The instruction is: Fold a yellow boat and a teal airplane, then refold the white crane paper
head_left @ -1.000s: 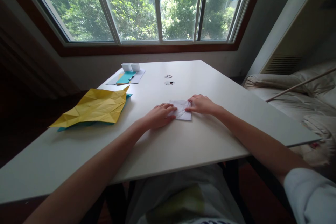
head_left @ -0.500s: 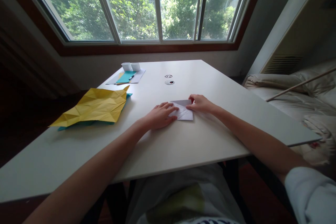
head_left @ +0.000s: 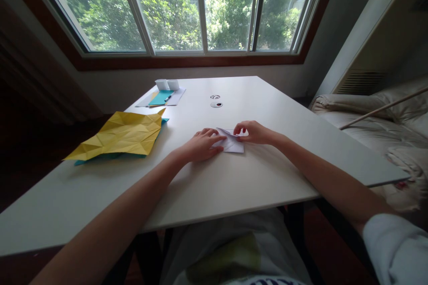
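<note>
Your left hand (head_left: 199,146) lies flat, fingers spread, pinning the left side of the folded white paper (head_left: 230,142) to the white table (head_left: 234,178). Your right hand (head_left: 253,132) curls over the paper's right corner, thumb and fingertips pinched on a raised flap. The paper sits mid-table, directly ahead. Crumpled yellow sheet (head_left: 123,136) lies well apart on the left, over a teal sheet (head_left: 100,157).

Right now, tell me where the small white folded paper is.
In the head view the white folded paper lies near the middle of the white table, between the left hand and the right hand, well right of the crumpled yellow sheet.
</note>
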The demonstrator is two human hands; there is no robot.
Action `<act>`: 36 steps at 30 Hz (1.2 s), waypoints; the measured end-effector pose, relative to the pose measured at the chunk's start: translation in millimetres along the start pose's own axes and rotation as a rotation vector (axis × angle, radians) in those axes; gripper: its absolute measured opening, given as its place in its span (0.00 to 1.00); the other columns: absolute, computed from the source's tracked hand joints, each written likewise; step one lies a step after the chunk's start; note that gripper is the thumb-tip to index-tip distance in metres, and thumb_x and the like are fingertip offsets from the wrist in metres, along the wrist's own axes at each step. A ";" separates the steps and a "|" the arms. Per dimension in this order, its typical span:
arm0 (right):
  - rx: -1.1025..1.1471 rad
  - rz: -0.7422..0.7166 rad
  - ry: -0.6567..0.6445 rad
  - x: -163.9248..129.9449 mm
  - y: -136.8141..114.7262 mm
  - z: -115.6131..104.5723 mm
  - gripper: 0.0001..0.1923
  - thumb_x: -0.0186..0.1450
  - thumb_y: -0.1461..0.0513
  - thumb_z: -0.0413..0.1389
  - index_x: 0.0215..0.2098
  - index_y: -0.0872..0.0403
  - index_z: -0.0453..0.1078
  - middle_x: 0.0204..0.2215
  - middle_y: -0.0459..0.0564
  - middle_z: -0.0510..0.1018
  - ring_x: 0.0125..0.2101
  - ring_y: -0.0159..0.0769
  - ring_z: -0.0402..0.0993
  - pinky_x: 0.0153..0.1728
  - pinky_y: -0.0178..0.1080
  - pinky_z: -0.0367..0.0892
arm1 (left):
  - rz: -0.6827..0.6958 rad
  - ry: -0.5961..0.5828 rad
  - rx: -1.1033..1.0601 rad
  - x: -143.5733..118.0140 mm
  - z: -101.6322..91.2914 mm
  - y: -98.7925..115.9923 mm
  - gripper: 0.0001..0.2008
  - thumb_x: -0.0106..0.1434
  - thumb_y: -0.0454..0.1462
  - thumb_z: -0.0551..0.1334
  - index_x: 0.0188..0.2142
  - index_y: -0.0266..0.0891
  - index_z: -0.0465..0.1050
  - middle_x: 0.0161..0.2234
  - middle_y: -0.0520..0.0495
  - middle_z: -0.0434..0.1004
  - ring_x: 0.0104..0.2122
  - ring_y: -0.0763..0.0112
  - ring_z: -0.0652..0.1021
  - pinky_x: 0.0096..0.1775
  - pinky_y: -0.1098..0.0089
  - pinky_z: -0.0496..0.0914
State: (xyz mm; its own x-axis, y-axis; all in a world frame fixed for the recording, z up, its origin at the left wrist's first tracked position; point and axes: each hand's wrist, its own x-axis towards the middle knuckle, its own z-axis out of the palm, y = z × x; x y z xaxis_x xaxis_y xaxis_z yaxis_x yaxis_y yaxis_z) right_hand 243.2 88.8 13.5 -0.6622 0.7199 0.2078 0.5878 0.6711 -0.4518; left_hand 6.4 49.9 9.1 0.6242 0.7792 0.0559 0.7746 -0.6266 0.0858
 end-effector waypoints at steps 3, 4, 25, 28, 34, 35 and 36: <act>-0.015 -0.029 -0.004 -0.6 -0.7 -0.6 0.10 0.56 0.62 0.56 0.37 0.53 0.72 0.34 0.48 0.76 0.34 0.33 0.70 0.35 0.35 0.64 | 0.016 0.012 0.002 0.1 -0.4 -1.7 0.22 0.64 0.48 0.49 0.58 0.53 0.58 0.54 0.45 0.63 0.54 0.57 0.61 0.52 0.58 0.58; -0.021 -0.040 -0.005 -0.9 -1.1 -0.9 0.10 0.57 0.61 0.56 0.37 0.53 0.72 0.34 0.48 0.76 0.34 0.33 0.70 0.35 0.35 0.64 | 0.025 0.017 -0.001 0.2 -0.4 -2.5 0.22 0.64 0.48 0.49 0.58 0.52 0.58 0.53 0.45 0.63 0.54 0.57 0.61 0.52 0.59 0.58; -0.030 -0.154 -0.093 -0.6 -0.6 2.2 0.11 0.61 0.65 0.53 0.38 0.52 0.76 0.34 0.51 0.75 0.32 0.32 0.70 0.35 0.34 0.64 | 0.188 0.081 -0.042 4.7 0.9 -12.4 0.19 0.64 0.31 0.51 0.52 0.49 0.66 0.47 0.46 0.70 0.45 0.64 0.69 0.47 0.64 0.60; -0.030 -0.179 -0.099 -0.6 1.1 1.6 0.10 0.60 0.64 0.54 0.37 0.51 0.76 0.32 0.50 0.75 0.31 0.32 0.70 0.35 0.34 0.63 | 0.228 0.060 -0.037 4.3 -0.8 -8.3 0.23 0.62 0.27 0.50 0.52 0.51 0.67 0.45 0.48 0.71 0.44 0.66 0.70 0.47 0.64 0.60; -0.077 -0.105 -0.050 0.9 6.1 2.1 0.09 0.57 0.57 0.58 0.35 0.52 0.74 0.30 0.49 0.75 0.34 0.34 0.69 0.35 0.35 0.61 | 0.250 0.033 -0.089 5.6 -0.3 -4.2 0.28 0.57 0.23 0.50 0.51 0.52 0.69 0.47 0.47 0.69 0.45 0.66 0.70 0.47 0.65 0.62; -0.087 -0.079 -0.030 1.6 7.6 3.2 0.10 0.56 0.56 0.58 0.34 0.52 0.73 0.30 0.48 0.75 0.34 0.35 0.68 0.35 0.35 0.61 | 0.252 0.029 -0.105 5.8 -0.1 -3.8 0.28 0.57 0.23 0.50 0.50 0.52 0.70 0.47 0.47 0.69 0.45 0.66 0.70 0.47 0.65 0.62; -0.096 -0.054 -0.009 2.5 9.2 4.4 0.10 0.56 0.56 0.59 0.33 0.53 0.73 0.30 0.48 0.75 0.34 0.35 0.68 0.34 0.35 0.60 | 0.254 0.025 -0.118 6.0 0.0 -3.4 0.28 0.57 0.22 0.50 0.50 0.52 0.70 0.48 0.47 0.69 0.45 0.66 0.70 0.48 0.65 0.62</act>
State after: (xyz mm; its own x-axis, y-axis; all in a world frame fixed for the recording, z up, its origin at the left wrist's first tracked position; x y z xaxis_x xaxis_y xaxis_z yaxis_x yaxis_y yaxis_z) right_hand 244.9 96.0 6.1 -0.6984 0.6805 0.2215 0.5923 0.7233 -0.3549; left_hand 7.5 56.7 9.1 0.7927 0.5987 0.1150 0.5759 -0.7973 0.1809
